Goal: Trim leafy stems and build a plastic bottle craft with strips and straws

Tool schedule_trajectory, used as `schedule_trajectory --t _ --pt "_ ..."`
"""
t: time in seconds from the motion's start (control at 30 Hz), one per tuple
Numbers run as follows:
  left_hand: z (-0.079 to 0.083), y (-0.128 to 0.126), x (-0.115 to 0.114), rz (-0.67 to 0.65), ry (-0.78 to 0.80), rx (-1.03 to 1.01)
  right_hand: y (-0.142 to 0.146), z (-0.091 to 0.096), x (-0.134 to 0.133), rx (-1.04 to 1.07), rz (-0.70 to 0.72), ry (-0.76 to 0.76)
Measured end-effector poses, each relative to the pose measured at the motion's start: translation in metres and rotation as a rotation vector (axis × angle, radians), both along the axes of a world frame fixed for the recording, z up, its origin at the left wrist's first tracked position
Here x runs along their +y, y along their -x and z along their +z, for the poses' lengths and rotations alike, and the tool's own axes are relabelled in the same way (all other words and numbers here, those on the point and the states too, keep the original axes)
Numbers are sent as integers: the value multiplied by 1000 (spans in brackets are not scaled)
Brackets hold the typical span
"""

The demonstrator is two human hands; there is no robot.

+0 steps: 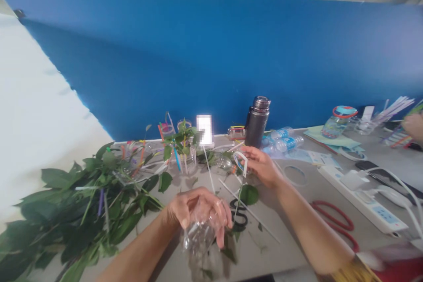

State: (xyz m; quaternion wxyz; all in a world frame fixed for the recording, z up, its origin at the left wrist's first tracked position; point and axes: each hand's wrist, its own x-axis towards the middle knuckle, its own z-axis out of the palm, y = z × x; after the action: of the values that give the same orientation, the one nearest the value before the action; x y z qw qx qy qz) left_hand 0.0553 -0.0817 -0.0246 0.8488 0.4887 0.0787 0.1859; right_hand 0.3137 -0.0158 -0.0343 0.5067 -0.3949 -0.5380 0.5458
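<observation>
My left hand (203,205) is curled over a clear plastic bottle or cup (198,235), gripping it from above at the near edge of the table. My right hand (262,165) is closed with its fingertips on a bent white strip (245,163) that looks like a drinking straw. From the strip a thin green stem hangs downward. Black-handled scissors (240,220) lie between my hands, beside a green leaf (249,194). A long white straw (254,213) rests on the table just right of the scissors.
Leafy branches (82,202) are heaped at left. Behind stand a jar of cut leaves (185,141) and a dark thermos (257,123). Water bottles (289,143), a power strip (363,200) and a red cord (333,216) lie at right. Another person's hand (413,125) shows at the far right.
</observation>
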Motion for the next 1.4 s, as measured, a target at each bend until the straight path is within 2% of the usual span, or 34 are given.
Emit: schedule_trajectory --t 0.1,0.23,0.37,0.43,0.53,0.77,0.83,1.0,1.13,1.23,1.33,1.4 --pt "-1 1 -1 -69 -32 25 -2 -5 6 -29 -77 -5" --pt "-2 3 -3 -121 -43 -41 -6 -8 14 -69 -214 -59" --pt "8 1 -4 -181 -135 -5 -10 -7 16 -65 -248 -42" --pt "13 -1 -3 -99 -224 56 -11 -7 15 -64 -234 -23" --pt "14 -2 0 159 -306 111 -11 -8 14 -39 -183 -4" --pt "-2 -8 8 547 -57 -4 -8 -5 9 -58 -115 -23" --pt "-7 -9 10 588 3 -7 -7 -3 6 -81 -95 -47" --pt "-17 -13 11 596 100 -33 -5 -1 2 -76 -5 -57" --pt "-15 -17 9 723 86 32 -6 4 1 -61 36 -72" --pt "-5 -21 11 823 98 55 -7 19 -1 -142 63 -118" --pt "8 -22 12 879 122 64 -3 43 -7 -314 66 -297" --pt "13 -23 12 898 125 63 3 57 -12 -413 119 -374"
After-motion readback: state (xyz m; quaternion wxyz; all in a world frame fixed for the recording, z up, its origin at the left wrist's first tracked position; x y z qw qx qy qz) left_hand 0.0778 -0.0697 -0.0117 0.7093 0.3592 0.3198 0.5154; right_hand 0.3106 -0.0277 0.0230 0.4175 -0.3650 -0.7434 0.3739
